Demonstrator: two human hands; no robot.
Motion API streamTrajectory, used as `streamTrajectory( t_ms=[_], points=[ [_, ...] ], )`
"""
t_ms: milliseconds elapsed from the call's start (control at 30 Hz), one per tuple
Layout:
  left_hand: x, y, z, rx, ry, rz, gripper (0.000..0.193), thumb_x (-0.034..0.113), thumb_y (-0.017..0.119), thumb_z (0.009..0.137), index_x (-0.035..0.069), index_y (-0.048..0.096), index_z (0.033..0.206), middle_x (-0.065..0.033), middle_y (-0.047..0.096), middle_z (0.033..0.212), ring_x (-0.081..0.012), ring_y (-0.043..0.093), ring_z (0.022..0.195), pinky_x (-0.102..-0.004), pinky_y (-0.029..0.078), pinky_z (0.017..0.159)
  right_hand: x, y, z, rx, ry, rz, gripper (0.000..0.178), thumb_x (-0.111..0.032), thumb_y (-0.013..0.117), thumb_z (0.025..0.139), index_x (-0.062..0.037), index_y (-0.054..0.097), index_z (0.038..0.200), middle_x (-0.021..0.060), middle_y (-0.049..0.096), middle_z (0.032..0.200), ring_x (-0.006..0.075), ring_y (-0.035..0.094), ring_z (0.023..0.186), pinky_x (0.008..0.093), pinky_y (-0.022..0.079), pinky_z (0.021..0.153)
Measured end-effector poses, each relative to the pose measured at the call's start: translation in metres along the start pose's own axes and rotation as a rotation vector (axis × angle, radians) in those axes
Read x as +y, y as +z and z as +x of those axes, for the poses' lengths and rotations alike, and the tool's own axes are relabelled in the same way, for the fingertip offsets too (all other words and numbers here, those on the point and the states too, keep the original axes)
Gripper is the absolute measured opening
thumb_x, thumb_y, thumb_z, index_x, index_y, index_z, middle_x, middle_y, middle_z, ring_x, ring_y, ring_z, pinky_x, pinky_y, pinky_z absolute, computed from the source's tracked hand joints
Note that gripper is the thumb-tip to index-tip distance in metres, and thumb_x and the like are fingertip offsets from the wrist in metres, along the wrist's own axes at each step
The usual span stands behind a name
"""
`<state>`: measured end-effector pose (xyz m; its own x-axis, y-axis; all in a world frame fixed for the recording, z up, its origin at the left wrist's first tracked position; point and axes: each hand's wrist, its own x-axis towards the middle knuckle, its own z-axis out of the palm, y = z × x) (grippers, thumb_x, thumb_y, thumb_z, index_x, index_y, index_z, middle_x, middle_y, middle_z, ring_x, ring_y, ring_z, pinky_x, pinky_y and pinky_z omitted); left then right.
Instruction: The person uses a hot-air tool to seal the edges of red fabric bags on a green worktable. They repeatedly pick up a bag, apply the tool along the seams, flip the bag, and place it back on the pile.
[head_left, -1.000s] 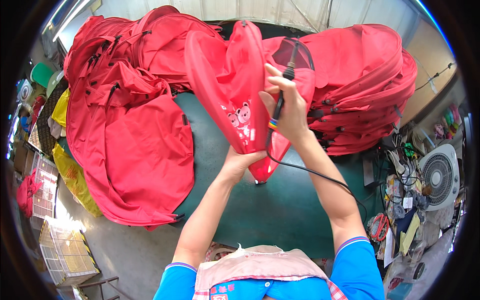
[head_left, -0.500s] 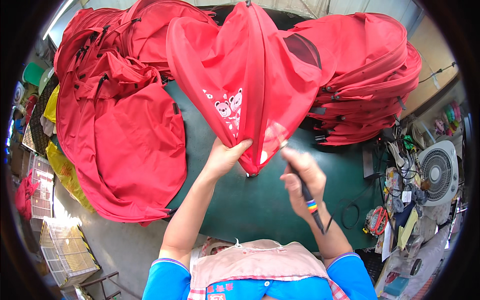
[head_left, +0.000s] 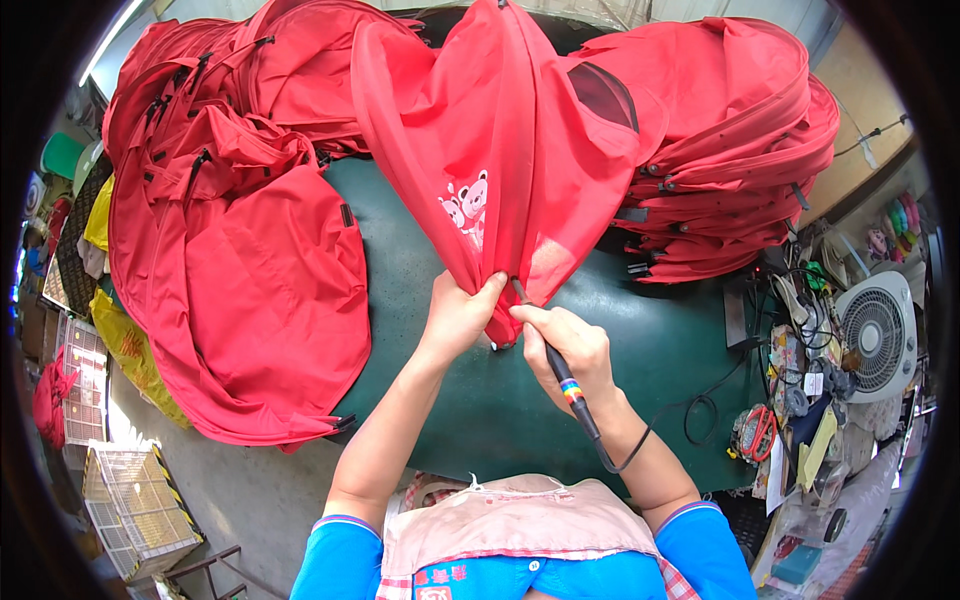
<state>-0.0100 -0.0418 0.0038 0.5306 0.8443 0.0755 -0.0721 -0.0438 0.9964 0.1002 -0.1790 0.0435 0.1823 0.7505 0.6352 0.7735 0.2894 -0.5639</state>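
Observation:
A red fabric canopy, like a stroller hood with printed bears and a dark mesh window, hangs toward me with its narrow end lowest. My left hand is closed on the fabric near that end, its thumb pressed on the piped seam. In my right hand I grip a corded soldering iron by its black handle with a rainbow band. Its metal tip touches or nearly touches the seam just right of my left thumb; exact contact is too small to tell.
More red canopies lie piled on the left of the dark green table, and a stack of canopies stands at the right. Beside the table's right edge are a fan, red-handled scissors and the iron's loose cable.
My right hand has brought the soldering iron left, its tip now at the seam beside my left thumb. The canopy's printed side has shifted slightly right and its lower end is bunched more.

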Motion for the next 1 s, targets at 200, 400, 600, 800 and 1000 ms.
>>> streamTrajectory(
  t_ms=[200,400,600,800,1000],
  points=[
    [-0.002,-0.004,-0.004,0.033,-0.006,-0.023,0.032,0.013,0.069,0.092,-0.005,0.066,0.119,-0.0161,0.074,0.111,-0.0222,0.070,0.104,-0.0371,0.054,0.092,-0.030,-0.064,0.032,-0.382,0.683,0.501,0.023,-0.023,0.053,0.108,-0.0061,0.068,0.105,0.0020,0.062,0.060,0.0097,0.061,0.050,0.0268,0.047,0.047],
    [-0.001,0.020,-0.028,-0.055,0.019,-0.149,0.042,0.015,0.074,0.093,-0.003,0.061,0.128,-0.0107,0.070,0.121,-0.0180,0.065,0.112,-0.0357,0.052,0.097,0.027,-0.003,0.064,0.324,-0.306,-0.183,0.015,-0.009,0.066,0.095,-0.0129,0.058,0.107,0.0167,0.065,0.138,0.0319,0.056,0.135,0.0474,0.036,0.116],
    [-0.017,-0.014,-0.038,0.245,0.058,-0.572,0.018,0.013,0.072,0.097,0.002,0.071,0.113,-0.0042,0.073,0.112,-0.0129,0.068,0.098,-0.0305,0.052,0.089,0.097,-0.010,0.062,0.436,-0.161,-0.427,0.033,-0.011,0.073,0.089,-0.0124,0.054,0.115,0.0143,0.062,0.142,0.0345,0.047,0.142,0.0565,0.015,0.122],
    [0.020,-0.017,-0.006,0.098,0.199,-0.116,0.020,0.005,0.072,0.093,-0.007,0.073,0.109,-0.0074,0.076,0.103,-0.0096,0.067,0.089,-0.0262,0.053,0.081,0.042,-0.015,0.006,0.460,-0.079,0.340,0.035,-0.007,0.069,0.094,-0.0049,0.057,0.127,0.0118,0.067,0.101,0.0213,0.064,0.097,0.0370,0.050,0.084],
    [0.015,-0.013,0.029,-0.034,0.065,-0.010,0.026,0.013,0.077,0.086,-0.006,0.074,0.104,-0.0067,0.078,0.095,-0.0077,0.068,0.084,-0.0262,0.055,0.075,-0.022,-0.006,-0.029,0.036,0.071,0.251,0.026,0.004,0.062,0.090,-0.0024,0.073,0.112,0.0049,0.058,0.067,0.0134,0.059,0.054,0.0271,0.048,0.052]
  ],
)
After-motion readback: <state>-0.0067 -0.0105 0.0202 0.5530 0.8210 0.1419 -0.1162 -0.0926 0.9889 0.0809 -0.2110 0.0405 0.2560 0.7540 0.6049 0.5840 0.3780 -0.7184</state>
